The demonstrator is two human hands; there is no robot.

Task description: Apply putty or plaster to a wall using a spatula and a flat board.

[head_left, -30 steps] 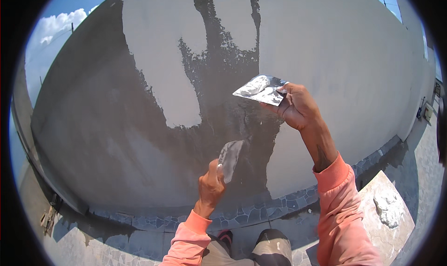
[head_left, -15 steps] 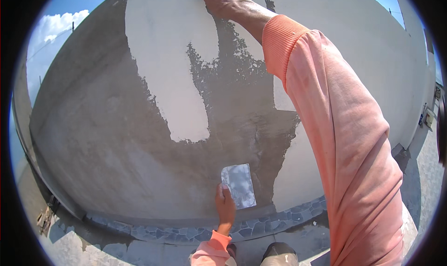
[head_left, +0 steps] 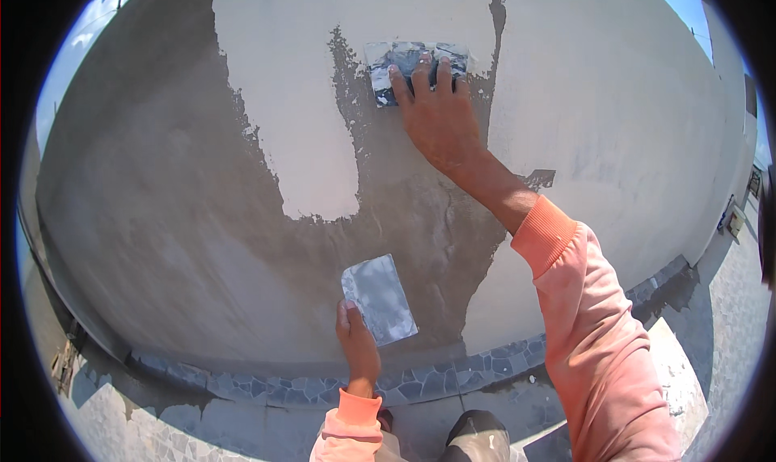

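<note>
My right hand (head_left: 440,122) presses a wide putty knife (head_left: 380,62) against the upper middle of the wall, its fingers spread over the back of the smeared blade. White plaster (head_left: 311,139) coats the wall in a broad strip left of that hand and over the right side. Grey bare wall (head_left: 162,219) shows elsewhere, with ragged edges between. Low in front of me, my left hand (head_left: 358,349) grips a flat rectangular plate (head_left: 381,300) by its left edge, thumb on top. A thin whitish film covers the plate. The underside of the plate is hidden.
A strip of grey stone-pattern tiles (head_left: 420,385) runs along the wall's foot. My knee (head_left: 478,438) shows at the lower edge. A pale board (head_left: 677,381) lies on the ground to the right. Small items (head_left: 734,219) stand at the far right.
My right hand has come down from the top of the wall with the putty knife. Fresh plaster now covers part of the grey patch there. My left hand and plate have shifted left and tilted.
</note>
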